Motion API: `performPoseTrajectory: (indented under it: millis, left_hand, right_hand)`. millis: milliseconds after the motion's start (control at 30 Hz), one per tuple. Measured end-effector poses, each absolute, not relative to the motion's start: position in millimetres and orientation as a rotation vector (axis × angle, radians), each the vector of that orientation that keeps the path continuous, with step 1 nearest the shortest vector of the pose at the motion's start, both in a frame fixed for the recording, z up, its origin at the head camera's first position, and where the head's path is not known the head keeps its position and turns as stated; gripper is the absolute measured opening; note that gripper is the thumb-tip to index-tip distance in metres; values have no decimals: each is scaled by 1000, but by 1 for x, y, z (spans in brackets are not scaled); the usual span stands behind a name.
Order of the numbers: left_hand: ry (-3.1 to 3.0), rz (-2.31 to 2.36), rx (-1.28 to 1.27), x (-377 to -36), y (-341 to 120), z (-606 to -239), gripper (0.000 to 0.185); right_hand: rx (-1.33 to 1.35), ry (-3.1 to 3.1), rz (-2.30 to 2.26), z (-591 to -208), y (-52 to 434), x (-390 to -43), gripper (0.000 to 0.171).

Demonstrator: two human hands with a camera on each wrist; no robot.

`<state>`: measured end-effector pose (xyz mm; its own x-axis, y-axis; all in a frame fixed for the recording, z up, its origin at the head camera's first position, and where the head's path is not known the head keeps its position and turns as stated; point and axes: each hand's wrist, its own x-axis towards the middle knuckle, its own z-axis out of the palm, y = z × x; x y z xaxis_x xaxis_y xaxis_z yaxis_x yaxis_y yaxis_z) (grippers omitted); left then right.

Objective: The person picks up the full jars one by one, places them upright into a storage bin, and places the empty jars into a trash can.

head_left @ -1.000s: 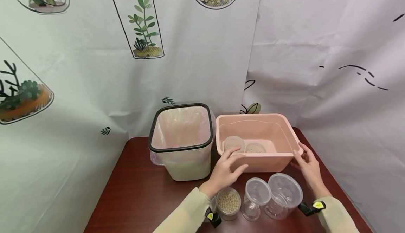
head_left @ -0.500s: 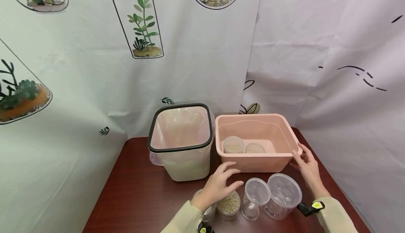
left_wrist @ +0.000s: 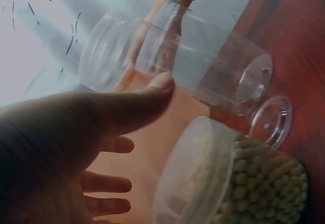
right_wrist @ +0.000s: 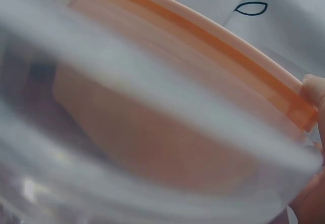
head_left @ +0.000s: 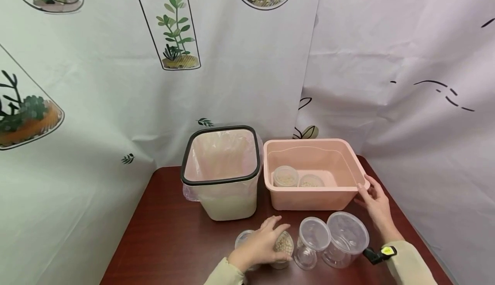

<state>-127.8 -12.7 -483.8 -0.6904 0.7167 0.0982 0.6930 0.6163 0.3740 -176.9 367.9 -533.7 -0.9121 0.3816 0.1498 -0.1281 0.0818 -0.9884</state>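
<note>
Left hand [head_left: 261, 245] dropped toward the surface's [head_left: 166, 216] near edge, fingers loose; brushing could topple the jar [head_left: 285, 243]; right hand [head_left: 377, 209] grips the tub [head_left: 309, 200].

In the head view the light is soft and fairly even, the cloth [head_left: 247, 91] tinted greenish at left and faintly lilac at right, its folds shaded grey. Shadow darkens the table [head_left: 162, 216] between bin [head_left: 232, 203] and tub [head_left: 309, 200]. The left wrist view is dimmer and hazy: pale cloth behind leaves the left hand [left_wrist: 71, 117] dark, and the jar of beads [left_wrist: 259, 176] looks soft. In the right wrist view, what appears to be a broad clear lid [right_wrist: 167, 112] is badly out of focus, with a white glint at near left.
</note>
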Motion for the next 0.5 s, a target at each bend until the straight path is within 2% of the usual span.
performPoseTrajectory:
  millis: [200, 333, 500]
  left_hand:
    - [2796, 529, 1208, -125, -12, -492, 84]
    - [2791, 497, 1160, -123, -11, -497, 88]
    - [2789, 461, 1159, -123, -10, -502, 92]
  right_hand:
    - [-315, -2067, 1852, -519, 360, -172, 59]
    - [-294, -2041, 1849, -551, 377, -184, 58]
    - [-248, -1996, 1867, -566, 387, -192, 57]
